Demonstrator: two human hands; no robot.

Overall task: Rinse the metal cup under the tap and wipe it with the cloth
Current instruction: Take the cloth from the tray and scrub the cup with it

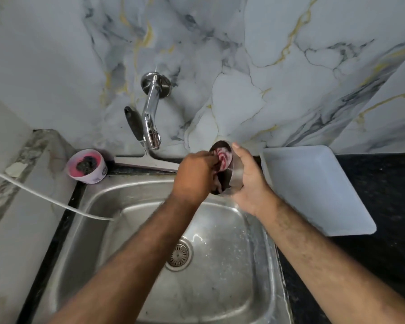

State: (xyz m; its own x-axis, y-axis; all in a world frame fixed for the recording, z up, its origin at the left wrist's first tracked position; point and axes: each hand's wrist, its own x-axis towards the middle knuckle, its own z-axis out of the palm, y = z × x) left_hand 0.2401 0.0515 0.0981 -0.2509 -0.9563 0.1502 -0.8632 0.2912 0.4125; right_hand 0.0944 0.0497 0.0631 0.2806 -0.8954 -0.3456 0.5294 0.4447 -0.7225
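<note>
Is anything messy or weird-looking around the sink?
A few things. The white tray sits crooked on the black counter. A squeegee lies flat behind the sink, and a white cord droops over the sink's edge. The little tub is smeared pink with a dark lump inside.

From my feed the light is soft and even, daylight-like, with no hard shadows on the marble wall. The brightest glare sits on the chrome tap and as broad pale sheen across the steel sink basin. The black counter at right reads nearly featureless, its detail crushed. The wide lens bends the scene: the wall's edges and the white tray bow outward toward the corners. The left hand and its forearm are smeared by motion blur, while the right hand looks sharper. Fine texture is soft overall, with compression mush.
</note>
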